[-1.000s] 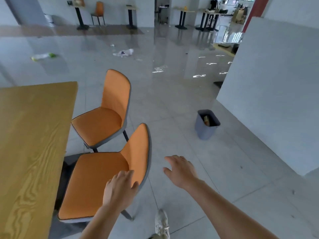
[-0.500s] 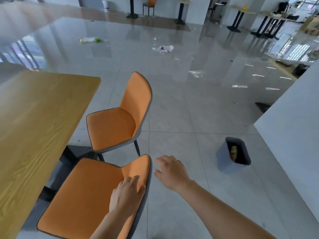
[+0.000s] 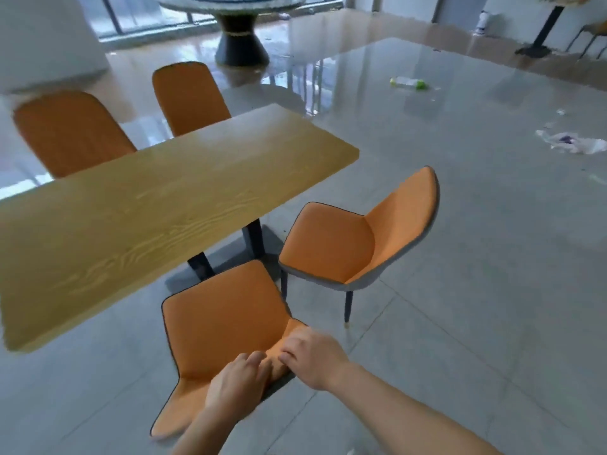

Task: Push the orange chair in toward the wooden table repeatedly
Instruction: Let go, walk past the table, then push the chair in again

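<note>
An orange chair (image 3: 220, 326) with dark piping stands just in front of me, its seat facing the long wooden table (image 3: 157, 205) and apart from the table's near edge. My left hand (image 3: 238, 385) grips the top of its backrest, fingers curled over the rim. My right hand (image 3: 312, 357) grips the same rim just to the right, thumb and fingers folded on it. The backrest top is mostly hidden under both hands.
A second orange chair (image 3: 358, 238) stands to the right, angled away from the table. Two more orange chairs (image 3: 190, 96) sit on the table's far side. A bottle (image 3: 409, 83) and crumpled litter (image 3: 568, 142) lie on the grey tiled floor. A round pedestal table (image 3: 243, 37) stands behind.
My view has swung left, bringing the whole table into sight. My right hand, held free beside the chair before, now grips the backrest next to my left hand.
</note>
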{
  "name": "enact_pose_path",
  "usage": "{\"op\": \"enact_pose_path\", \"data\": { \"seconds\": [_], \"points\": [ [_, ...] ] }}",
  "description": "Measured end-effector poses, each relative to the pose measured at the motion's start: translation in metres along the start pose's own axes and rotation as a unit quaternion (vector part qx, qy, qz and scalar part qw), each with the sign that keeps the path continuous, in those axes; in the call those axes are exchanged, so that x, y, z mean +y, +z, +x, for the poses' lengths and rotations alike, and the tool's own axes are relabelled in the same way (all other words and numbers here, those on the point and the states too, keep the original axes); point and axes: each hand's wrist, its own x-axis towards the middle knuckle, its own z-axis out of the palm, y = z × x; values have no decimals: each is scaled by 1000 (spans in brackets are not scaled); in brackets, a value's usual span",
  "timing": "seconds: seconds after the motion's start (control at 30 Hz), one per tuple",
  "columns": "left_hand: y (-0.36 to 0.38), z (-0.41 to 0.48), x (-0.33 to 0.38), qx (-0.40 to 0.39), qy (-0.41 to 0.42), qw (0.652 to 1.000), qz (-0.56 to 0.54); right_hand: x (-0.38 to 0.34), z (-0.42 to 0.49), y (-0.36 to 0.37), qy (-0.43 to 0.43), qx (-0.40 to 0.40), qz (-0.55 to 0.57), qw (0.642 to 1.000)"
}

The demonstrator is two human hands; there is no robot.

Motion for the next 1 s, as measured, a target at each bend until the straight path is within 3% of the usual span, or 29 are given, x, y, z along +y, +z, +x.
{"op": "enact_pose_path", "data": {
  "seconds": [0.07,0.17,0.43,0.77,1.0],
  "points": [
    [7,-15,0,-10,4,998,55,5,-1,3,-44,6,-23,999],
    [13,-33,-8,9,-65,996,58,3,1,1,-71,9,-30,997],
    [6,-66,-21,70,-248,964,-63,-14,6,4,-82,-17,-27,996],
    [17,-76,-8,155,-308,938,-43,-20,-4,24,-30,86,-73,993],
    [24,-69,33,163,-324,929,-67,24,-2,17,-70,79,-77,991]
  ]
}}
